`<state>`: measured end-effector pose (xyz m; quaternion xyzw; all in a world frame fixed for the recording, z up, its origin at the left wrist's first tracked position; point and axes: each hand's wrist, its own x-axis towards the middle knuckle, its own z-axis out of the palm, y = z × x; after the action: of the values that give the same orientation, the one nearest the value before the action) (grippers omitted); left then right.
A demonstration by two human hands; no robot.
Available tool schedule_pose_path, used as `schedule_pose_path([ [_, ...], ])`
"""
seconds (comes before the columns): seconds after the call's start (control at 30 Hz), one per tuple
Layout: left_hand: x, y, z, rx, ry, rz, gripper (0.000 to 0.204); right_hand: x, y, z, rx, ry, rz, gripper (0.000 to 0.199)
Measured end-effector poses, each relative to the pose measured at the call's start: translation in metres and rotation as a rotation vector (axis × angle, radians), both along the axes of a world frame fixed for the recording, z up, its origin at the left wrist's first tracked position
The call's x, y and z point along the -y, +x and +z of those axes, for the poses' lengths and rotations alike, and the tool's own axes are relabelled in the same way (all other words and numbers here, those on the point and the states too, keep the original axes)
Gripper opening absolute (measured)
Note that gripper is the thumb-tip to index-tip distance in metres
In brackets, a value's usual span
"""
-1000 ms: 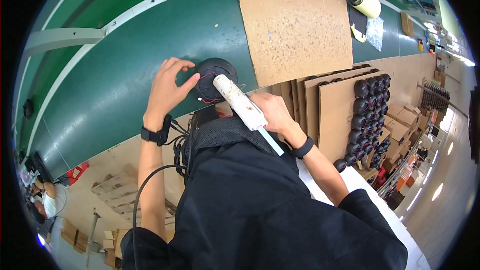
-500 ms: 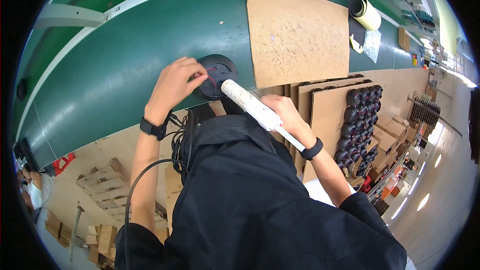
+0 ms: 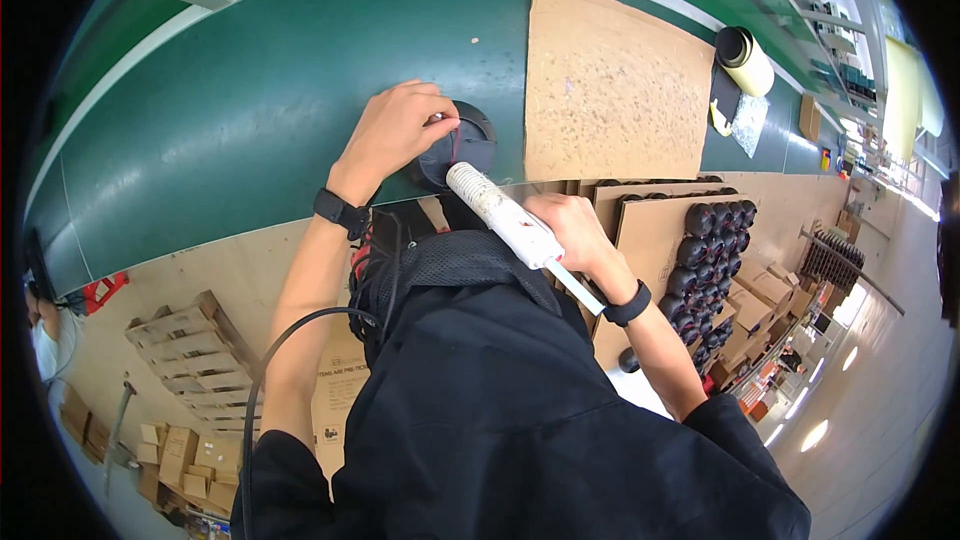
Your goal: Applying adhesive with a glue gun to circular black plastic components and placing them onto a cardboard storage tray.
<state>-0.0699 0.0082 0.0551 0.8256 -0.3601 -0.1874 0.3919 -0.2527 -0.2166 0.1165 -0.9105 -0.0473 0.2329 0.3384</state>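
Note:
On the near edge of the green bench lies a round black housing [image 3: 476, 152], shaped like a shallow dish. My left hand [image 3: 403, 127] reaches over its left side, thumb and fingertips pinched on a thin red wire [image 3: 456, 147] that rises from it. My right hand [image 3: 568, 224] is wrapped round a white caulking gun [image 3: 513, 228], held low against my body just off the bench edge. The gun's ridged, stained barrel points up and left, its front end close to the housing's lower rim. Its tip and trigger cannot be made out.
A worn cardboard sheet [image 3: 625, 90] lies on the bench [image 3: 250, 100] to the right, with a yellowish roll [image 3: 745, 60] beyond it. Cardboard layers with several round black parts [image 3: 700, 250] stand below the bench at right. A black cable [image 3: 262, 365] loops by my left arm.
My left hand has moved right and slightly up over the housing, drawing the red wire upward. The caulking gun stays in my right hand, near the housing. The whole view has shifted slightly.

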Motion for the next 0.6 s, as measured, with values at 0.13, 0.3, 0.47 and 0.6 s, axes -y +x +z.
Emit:
schedule_pose_path([
  [0.13, -0.003, 0.004, 0.004, 0.002, 0.004, 0.01, 0.015, -0.002, 0.006, 0.008, 0.0, -0.031, 0.017, 0.031],
  [0.3, -0.009, 0.007, 0.008, -0.029, -0.015, 0.006, 0.014, 0.003, 0.008, 0.008, -0.042, -0.092, 0.048, 0.029],
  [0.47, -0.032, -0.002, 0.016, -0.226, -0.018, 0.013, 0.014, 0.003, 0.001, 0.008, -0.038, -0.101, 0.034, 0.028],
  [0.6, -0.053, -0.015, 0.017, -0.287, 0.006, 0.022, 0.012, 0.0, -0.002, 0.007, -0.013, -0.095, 0.006, 0.029],
])
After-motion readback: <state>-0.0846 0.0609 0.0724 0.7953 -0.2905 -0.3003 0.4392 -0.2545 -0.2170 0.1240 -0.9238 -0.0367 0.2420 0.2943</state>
